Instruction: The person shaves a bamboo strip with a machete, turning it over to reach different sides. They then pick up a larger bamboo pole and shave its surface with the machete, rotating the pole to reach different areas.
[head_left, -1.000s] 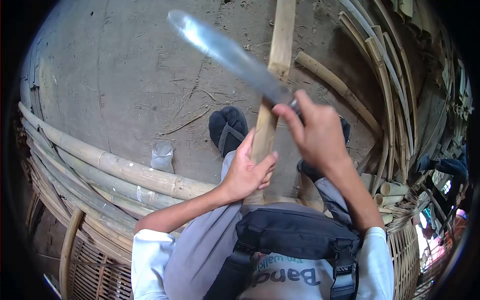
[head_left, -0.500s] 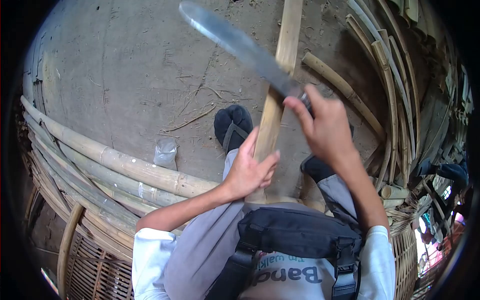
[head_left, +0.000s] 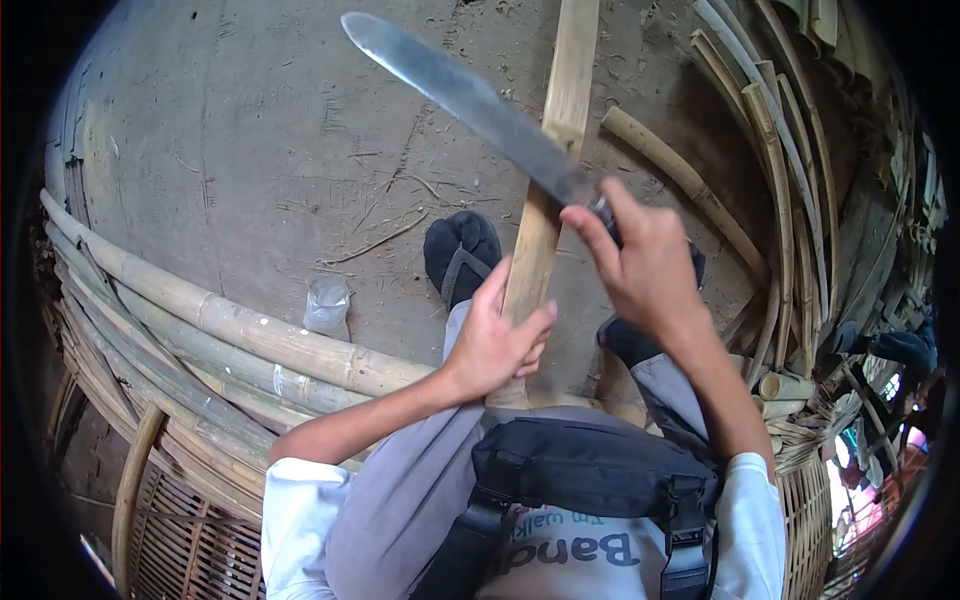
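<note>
Wide grey concrete floor [head_left: 250, 130] fills the view, and curving along its left edge lies a stack of long pale-green bamboo poles [head_left: 250, 335], well apart from the action. Up the middle runs the long pale split bamboo slat [head_left: 565, 90], rising from the person's lap, between the knees, toward the top of the frame. It looks stiff and light, probably splintery along its cut edges and smooth on the skin side, so the safest hold seems to be low down, clear of the blade. Crossing over it at an angle is the long steel machete [head_left: 460, 95], tip pointing up and left, looking heavy at the front and sharp, to be gripped only by its handle. Just left of the slat sits a black sandal [head_left: 458, 250]. The right hand [head_left: 645, 265] is clenched tight around the machete handle, which is mostly hidden in the fist. The left hand [head_left: 495, 340] wraps the slat's lower part, fingers [head_left: 530, 340] curled closed against it, thumb raised alongside.
</note>
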